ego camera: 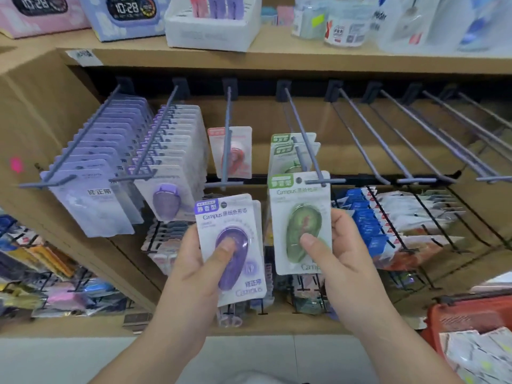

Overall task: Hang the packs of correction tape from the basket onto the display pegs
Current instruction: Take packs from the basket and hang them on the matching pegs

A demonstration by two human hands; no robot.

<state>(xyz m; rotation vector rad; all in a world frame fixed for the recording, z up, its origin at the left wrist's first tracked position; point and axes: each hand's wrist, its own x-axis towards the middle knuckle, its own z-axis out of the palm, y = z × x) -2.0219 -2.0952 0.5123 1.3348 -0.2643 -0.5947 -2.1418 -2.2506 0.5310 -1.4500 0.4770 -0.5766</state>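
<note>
My right hand (pixel 336 246) grips a green correction tape pack (pixel 300 206) with the thumb on its blister. The pack's top hole sits at the tip of a grey peg (pixel 304 134), where two more green packs (pixel 291 151) hang further back. My left hand (pixel 198 253) holds a small stack of purple correction tape packs (pixel 230 225), thumb pressed on the front blister, below the neighbouring peg (pixel 227 128). That peg carries one red pack (pixel 235 153). The red basket (pixel 471 320) stands at the lower right with several packs inside.
Two pegs at the left are full of purple packs (pixel 116 162). Several bare grey pegs (pixel 401 139) reach out to the right. A lower row of black hooks (pixel 401 217) holds blue and white goods. Boxes stand on the wooden shelf (pixel 277 62) above.
</note>
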